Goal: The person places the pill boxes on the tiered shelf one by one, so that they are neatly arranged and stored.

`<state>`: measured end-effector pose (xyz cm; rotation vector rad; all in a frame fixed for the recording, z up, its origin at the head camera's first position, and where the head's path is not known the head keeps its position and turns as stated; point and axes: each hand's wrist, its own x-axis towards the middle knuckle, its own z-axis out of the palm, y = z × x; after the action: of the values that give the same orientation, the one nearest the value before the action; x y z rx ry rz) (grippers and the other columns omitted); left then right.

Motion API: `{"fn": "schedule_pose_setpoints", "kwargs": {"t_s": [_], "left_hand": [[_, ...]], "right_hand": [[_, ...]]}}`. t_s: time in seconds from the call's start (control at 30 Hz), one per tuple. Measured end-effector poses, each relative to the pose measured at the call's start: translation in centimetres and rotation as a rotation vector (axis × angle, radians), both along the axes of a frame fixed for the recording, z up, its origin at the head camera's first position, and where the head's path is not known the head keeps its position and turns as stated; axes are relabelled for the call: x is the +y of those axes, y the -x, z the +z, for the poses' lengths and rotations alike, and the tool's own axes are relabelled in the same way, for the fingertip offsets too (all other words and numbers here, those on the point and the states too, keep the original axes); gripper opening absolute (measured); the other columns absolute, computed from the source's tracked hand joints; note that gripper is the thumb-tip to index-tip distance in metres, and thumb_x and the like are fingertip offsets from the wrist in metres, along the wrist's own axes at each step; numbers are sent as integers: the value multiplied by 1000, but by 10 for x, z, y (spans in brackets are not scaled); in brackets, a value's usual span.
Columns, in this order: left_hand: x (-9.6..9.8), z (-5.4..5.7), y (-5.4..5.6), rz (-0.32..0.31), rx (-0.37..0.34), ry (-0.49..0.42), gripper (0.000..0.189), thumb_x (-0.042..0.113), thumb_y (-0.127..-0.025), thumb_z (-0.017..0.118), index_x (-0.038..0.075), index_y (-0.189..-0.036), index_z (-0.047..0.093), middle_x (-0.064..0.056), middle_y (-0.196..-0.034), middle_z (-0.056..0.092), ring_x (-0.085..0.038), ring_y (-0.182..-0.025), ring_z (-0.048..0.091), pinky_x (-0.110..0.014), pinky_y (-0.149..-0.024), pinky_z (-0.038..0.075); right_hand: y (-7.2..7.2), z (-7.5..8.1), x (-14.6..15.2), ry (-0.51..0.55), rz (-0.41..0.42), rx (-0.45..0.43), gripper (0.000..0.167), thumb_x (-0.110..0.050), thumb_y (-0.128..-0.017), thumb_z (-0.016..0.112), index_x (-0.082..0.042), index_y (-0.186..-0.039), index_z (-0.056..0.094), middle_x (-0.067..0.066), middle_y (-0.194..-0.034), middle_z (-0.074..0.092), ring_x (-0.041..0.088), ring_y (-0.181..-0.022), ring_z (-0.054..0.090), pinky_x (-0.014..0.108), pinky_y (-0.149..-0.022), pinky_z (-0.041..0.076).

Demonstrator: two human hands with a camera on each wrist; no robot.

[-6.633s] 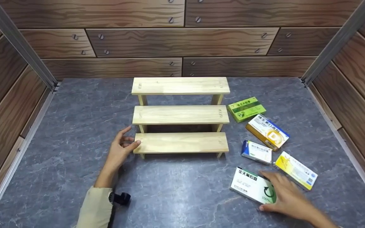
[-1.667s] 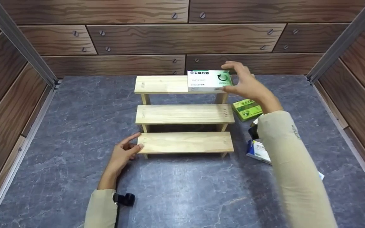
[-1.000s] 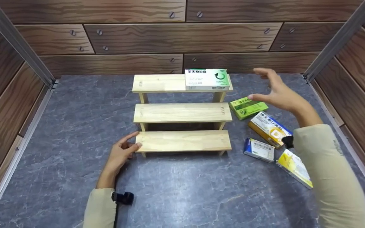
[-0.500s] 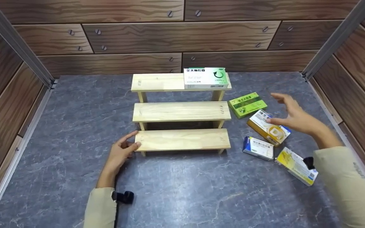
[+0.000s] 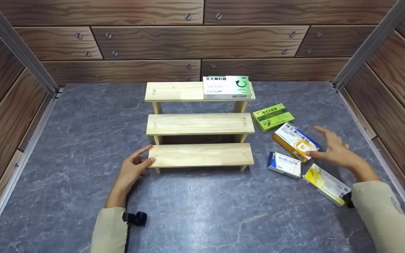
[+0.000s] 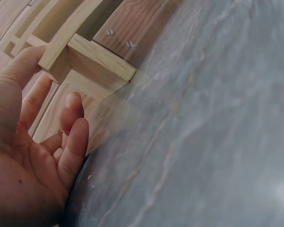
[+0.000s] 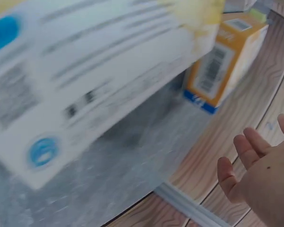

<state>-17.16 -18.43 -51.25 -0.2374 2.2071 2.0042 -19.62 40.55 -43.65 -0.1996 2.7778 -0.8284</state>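
A three-step wooden display stand stands on the table. My left hand pinches the left end of its lowest step between thumb and forefinger; the left wrist view shows the other fingers loosely bent beside the stand's leg. A white and green medicine box lies on the right part of the top step. My right hand, fingers spread and holding nothing, hovers by the right end of the orange and white vitamin D box. The thumb overlaps that box in the head view; whether it touches cannot be told.
Right of the stand lie a green medicine box, a blue and white box and a yellow and white box. The yellow and white box looms large in the right wrist view. Wood-patterned walls enclose the grey marbled table.
The white and green box went from the table to the top step, where my right hand let go. That hand then came back down to the vitamin D box. My left hand stayed at the stand.
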Motion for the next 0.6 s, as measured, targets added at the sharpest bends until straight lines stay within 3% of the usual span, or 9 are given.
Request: {"fn": "schedule_pose_setpoints", "kwargs": {"t_s": [0.27,0.6], "left_hand": [[1,-1,0,1,16,4,49,20,-87,73,19,-134,59,1,-77,60,-11,-60,44,-24,-59,41],[1,-1,1,16,21,7,50,20,-86,74,17,-133,60,1,-76,60,-11,-60,45,-24,-58,42]], "right_hand": [[0,-18,10,-116,-42,-87,106,-49,-83,69,-3,-153,3,43,-148,7,68,-131,6,84,-92,0],[-4,-24,16,-157,-72,-132,108,-50,-82,71,4,-151,8,43,-146,13,66,-130,12,81,-96,1]]}}
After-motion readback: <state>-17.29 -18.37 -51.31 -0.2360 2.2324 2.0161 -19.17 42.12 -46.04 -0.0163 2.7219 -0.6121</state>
